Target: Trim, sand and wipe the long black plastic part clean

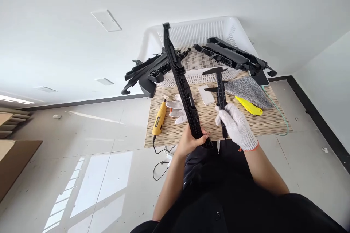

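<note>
My bare left hand [191, 139] is closed round the lower end of a long black plastic trim part [186, 96]. The part stands tilted, its ribbed side towards me and its top reaching over the basket. In my right hand [237, 123], which wears a white knit glove with an orange cuff edge, I hold a black caliper [221, 91]. Its jaws point left and stand apart, with nothing between them. The caliper and the trim part do not touch. Behind the trim part a loose white glove [177, 111] lies on the table, partly hidden.
A white plastic basket [197, 29] at the back bears black trim parts [229, 54] on both sides. The slatted table [175, 136] holds a yellow rotary tool [159, 119] with a cord, a white card [206, 95], a grey cloth [250, 90] and a yellow-handled knife [248, 105].
</note>
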`<state>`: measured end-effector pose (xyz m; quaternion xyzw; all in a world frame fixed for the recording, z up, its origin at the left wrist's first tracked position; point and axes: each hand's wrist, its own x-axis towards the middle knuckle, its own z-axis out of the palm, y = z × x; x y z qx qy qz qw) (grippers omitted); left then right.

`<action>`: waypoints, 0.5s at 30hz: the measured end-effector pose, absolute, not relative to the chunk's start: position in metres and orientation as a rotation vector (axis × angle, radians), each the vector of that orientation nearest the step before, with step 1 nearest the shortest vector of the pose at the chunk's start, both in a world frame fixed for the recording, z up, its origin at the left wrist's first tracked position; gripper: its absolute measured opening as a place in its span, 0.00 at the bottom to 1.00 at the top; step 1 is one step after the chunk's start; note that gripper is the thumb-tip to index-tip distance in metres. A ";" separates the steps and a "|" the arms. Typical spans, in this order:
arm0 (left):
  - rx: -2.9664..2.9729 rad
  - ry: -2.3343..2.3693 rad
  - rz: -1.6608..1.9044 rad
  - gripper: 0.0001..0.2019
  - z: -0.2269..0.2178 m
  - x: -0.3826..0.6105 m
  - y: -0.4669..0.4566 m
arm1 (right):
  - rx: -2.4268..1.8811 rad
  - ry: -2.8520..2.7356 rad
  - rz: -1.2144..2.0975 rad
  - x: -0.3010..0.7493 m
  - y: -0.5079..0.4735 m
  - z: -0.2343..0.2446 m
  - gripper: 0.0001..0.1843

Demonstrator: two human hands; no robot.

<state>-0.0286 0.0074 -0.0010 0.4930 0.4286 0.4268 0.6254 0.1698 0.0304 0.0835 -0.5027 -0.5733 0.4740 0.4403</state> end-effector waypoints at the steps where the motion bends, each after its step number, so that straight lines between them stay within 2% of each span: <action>1: 1.159 1.002 0.959 0.26 -0.001 -0.029 0.007 | -1.193 -1.392 1.197 0.164 0.037 0.084 0.14; 7: 1.309 1.094 0.871 0.22 0.002 -0.029 0.007 | -1.123 -1.388 1.167 0.135 0.073 0.086 0.12; 10: 1.334 1.119 0.850 0.20 0.003 -0.029 0.006 | -1.132 -1.437 1.137 0.131 0.076 0.088 0.15; 15: 1.323 1.107 0.848 0.22 0.001 -0.030 0.006 | -1.139 -1.418 1.133 0.131 0.073 0.083 0.16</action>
